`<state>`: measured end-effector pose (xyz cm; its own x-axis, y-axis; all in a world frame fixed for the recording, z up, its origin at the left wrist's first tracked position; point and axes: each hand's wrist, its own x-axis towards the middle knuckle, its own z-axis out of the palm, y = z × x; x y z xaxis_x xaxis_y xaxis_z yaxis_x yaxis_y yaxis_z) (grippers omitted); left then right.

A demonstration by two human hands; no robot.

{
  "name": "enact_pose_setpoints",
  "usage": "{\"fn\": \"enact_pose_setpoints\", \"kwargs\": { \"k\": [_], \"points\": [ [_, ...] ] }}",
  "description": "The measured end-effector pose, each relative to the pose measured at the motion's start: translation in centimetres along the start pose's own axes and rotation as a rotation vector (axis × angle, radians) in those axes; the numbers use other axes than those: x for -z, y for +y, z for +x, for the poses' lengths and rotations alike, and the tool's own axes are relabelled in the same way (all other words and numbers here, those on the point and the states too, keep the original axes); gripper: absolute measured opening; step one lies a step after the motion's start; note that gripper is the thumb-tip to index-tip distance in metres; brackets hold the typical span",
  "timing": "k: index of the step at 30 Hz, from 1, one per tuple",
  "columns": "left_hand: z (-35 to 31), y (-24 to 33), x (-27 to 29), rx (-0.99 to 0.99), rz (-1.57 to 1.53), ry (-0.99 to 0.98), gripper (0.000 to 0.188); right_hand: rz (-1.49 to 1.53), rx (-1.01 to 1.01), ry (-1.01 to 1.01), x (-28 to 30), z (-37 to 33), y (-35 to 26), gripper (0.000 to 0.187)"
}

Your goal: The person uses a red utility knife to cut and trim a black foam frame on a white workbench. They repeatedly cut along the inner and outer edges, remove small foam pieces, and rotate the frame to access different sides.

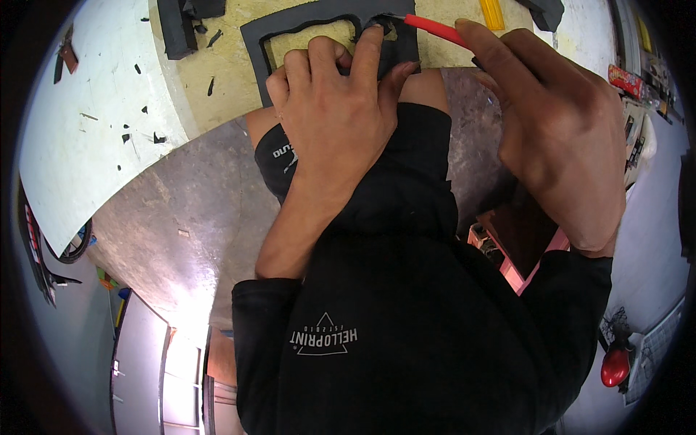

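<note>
Cutting step, by the look of it. Left hand [337, 109] presses flat on dark foam frame [319, 32] lying on yellow board [232, 65] near its lower edge. Right hand [558, 138] grips red knife [435, 29], blade at frame's inner corner. Next stroke likely needs steady hold-down.

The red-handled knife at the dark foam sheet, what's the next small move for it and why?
Probably draw the red-handled knife a little further along the cut line in the dark foam sheet. Its tip sits at the sheet's cut-out corner, the right hand grips the handle, and the left hand presses the sheet flat beside the tip, so its fingers should stay off the blade's path.
</note>
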<state>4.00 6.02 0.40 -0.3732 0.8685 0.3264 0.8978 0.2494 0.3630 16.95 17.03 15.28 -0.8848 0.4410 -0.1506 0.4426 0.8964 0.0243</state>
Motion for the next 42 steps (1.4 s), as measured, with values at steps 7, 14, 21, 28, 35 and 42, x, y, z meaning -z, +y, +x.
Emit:
{"fn": "enact_pose_setpoints", "kwargs": {
  "k": [7, 14, 21, 28, 35, 42],
  "points": [
    [0.4, -1.6, 0.3, -0.106, -0.065, -0.036, 0.037, 0.215, -0.005, 0.103, 1.3, -1.9, 3.8, 0.043],
    [0.9, -1.2, 2.1, -0.09, 0.015, -0.139, 0.029, 0.243, 0.242, 0.101, -1.4, 0.0, 7.4, 0.042],
    [-0.2, 0.4, 0.6, 0.0, -0.033, -0.051, 0.031, 0.252, 0.383, 0.118, -2.7, 2.4, 7.9, 0.041],
    [-0.1, 0.6, 0.7, 0.02, -0.075, -0.069, 0.028, 0.305, 0.46, 0.112, -2.7, 4.2, 8.0, 0.04],
    [-0.2, 0.6, 0.5, 0.027, -0.106, -0.068, 0.027, 0.351, 0.508, 0.104, -2.6, 5.2, 8.1, 0.039],
    [-0.1, 0.7, 0.6, 0.03, -0.088, -0.072, 0.026, 0.424, 0.563, 0.084, -2.4, 6.4, 8.8, 0.039]
  ]
}}
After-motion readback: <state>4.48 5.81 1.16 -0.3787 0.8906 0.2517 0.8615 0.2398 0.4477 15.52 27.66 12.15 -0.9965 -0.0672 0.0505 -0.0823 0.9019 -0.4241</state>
